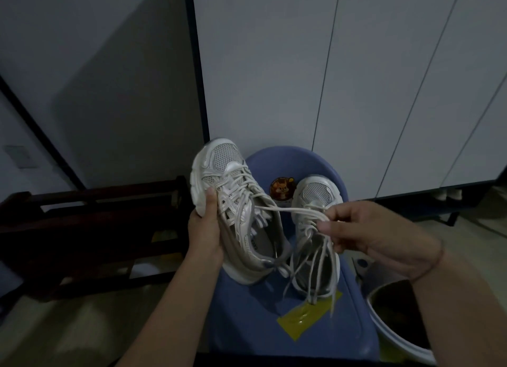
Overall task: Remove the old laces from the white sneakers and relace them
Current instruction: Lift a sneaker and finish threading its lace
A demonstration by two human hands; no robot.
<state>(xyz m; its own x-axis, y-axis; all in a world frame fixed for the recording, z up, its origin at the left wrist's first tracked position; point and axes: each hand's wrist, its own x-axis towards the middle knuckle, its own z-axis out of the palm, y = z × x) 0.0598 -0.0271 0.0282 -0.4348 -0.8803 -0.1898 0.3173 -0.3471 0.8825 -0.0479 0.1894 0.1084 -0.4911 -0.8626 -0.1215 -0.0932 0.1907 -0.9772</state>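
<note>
Two bare hands are working above a blue stool [247, 320]. Nearest, a pale basin [384, 328] is sitting below the right wrist, cut off by the frame edge, its inside too dark to read. The left hand [204, 229] is gripping one white sneaker [233, 174] by its sole, thumb on the side and the other fingers hidden underneath. The right hand [365, 229] is pinching a taut lace [285, 209] running from that shoe. Its fingers [338, 211] are partly covering the second sneaker [315, 193], which is lying on the stool just beneath them. Beyond the fingers a blurred round sticker [281, 188] is showing, then white cabinet doors [274, 64].
</note>
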